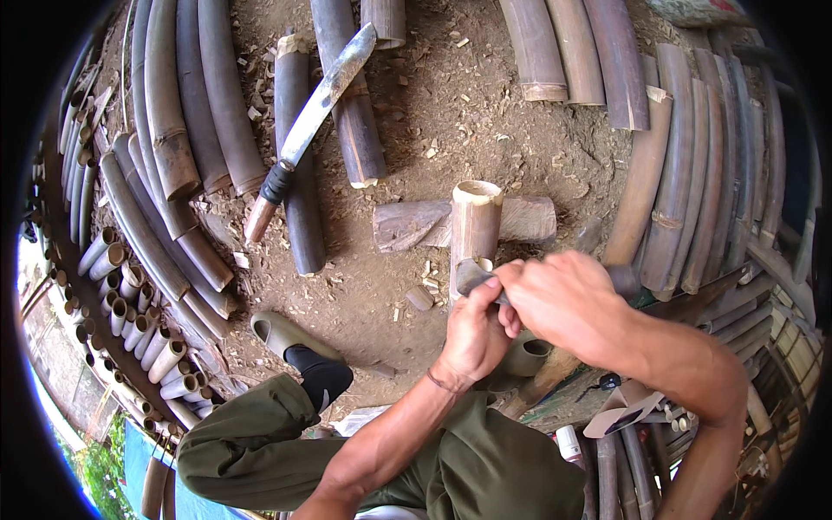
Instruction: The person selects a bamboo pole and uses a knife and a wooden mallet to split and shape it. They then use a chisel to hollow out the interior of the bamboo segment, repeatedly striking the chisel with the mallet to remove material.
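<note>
My left hand (477,334) is closed around a dark tool with a short, broad grey blade (472,276). The thumb presses near the blade's base. Beside it my right hand (563,299), slightly blurred, is closed on the same tool; its fingers hide the handle. Just past the blade a cut bamboo tube (476,221) rests across a short wooden log (407,227), its pale open rim pointing away from me. The tube's near end is partly hidden by the blade and my hands. A dark rounded end (622,282) shows beyond my right wrist.
A machete (325,100) with a black-wrapped handle lies across bamboo poles at the far left. More bamboo lengths (165,104) line the left, and others (685,165) the right. Stacked tubes (165,360) stand at the left edge. Shavings litter the dirt floor (416,121).
</note>
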A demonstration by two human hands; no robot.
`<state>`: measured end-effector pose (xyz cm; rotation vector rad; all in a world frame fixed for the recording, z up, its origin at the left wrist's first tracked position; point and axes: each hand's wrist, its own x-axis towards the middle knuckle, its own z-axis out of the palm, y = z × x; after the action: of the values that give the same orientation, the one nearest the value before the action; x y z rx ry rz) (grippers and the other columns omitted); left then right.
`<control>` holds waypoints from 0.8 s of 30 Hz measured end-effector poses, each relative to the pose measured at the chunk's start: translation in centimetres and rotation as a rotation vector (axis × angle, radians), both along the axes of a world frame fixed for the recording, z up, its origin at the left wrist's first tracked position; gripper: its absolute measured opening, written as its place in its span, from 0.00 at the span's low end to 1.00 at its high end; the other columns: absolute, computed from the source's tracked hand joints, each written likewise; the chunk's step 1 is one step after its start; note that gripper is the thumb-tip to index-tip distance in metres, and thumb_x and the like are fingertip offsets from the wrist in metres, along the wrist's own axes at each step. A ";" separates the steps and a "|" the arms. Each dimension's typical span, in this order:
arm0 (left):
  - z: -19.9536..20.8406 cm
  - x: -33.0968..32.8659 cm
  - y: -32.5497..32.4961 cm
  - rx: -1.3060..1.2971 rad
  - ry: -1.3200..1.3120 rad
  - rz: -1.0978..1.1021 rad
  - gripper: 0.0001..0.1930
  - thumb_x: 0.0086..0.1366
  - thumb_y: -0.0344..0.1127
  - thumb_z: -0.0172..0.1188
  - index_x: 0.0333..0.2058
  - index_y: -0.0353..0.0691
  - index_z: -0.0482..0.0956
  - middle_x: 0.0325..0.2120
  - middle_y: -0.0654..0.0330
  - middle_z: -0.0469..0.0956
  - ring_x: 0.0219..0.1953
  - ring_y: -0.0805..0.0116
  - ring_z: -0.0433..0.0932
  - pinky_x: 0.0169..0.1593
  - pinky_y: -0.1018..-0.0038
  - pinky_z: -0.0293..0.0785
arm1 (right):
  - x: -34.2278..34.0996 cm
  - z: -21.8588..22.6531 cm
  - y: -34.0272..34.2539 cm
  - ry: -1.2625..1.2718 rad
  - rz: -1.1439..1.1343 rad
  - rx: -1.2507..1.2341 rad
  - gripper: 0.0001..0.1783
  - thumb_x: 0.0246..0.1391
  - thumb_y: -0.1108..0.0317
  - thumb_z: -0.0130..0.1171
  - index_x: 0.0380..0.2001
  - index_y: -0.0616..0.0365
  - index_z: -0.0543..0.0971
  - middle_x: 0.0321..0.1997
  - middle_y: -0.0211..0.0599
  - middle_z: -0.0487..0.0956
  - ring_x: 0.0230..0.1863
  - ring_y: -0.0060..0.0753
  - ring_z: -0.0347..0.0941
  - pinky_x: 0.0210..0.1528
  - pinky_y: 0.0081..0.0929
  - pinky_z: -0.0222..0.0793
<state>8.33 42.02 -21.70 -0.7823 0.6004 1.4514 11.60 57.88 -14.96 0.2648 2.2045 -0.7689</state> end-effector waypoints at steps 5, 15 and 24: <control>-0.4 0.1 -0.1 -0.033 -0.100 0.141 0.14 0.72 0.42 0.46 0.39 0.38 0.76 0.23 0.62 0.75 0.25 0.70 0.73 0.35 0.72 0.69 | -3.6 -1.2 0.4 0.054 0.239 0.046 0.04 0.45 0.63 0.64 0.22 0.49 0.82 0.25 0.37 0.83 0.30 0.38 0.83 0.30 0.33 0.76; 0.9 -1.6 0.8 -0.115 0.463 -0.643 0.15 0.69 0.38 0.47 0.35 0.33 0.78 0.18 0.62 0.76 0.19 0.75 0.71 0.24 0.79 0.65 | 4.3 -0.1 -2.7 -0.021 -0.420 -0.038 0.14 0.54 0.65 0.59 0.41 0.62 0.76 0.26 0.55 0.80 0.31 0.55 0.80 0.35 0.46 0.76; 0.2 -1.3 -0.2 -0.032 -0.175 0.199 0.12 0.70 0.42 0.47 0.37 0.43 0.77 0.24 0.65 0.76 0.25 0.74 0.71 0.42 0.71 0.70 | -6.3 0.0 -0.3 -0.047 0.360 0.074 0.04 0.46 0.65 0.65 0.22 0.50 0.85 0.29 0.33 0.85 0.34 0.31 0.84 0.34 0.28 0.77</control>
<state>6.99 41.81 -21.50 -1.0050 0.4219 1.5375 5.26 57.54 -14.92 -0.0783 2.1557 -0.4784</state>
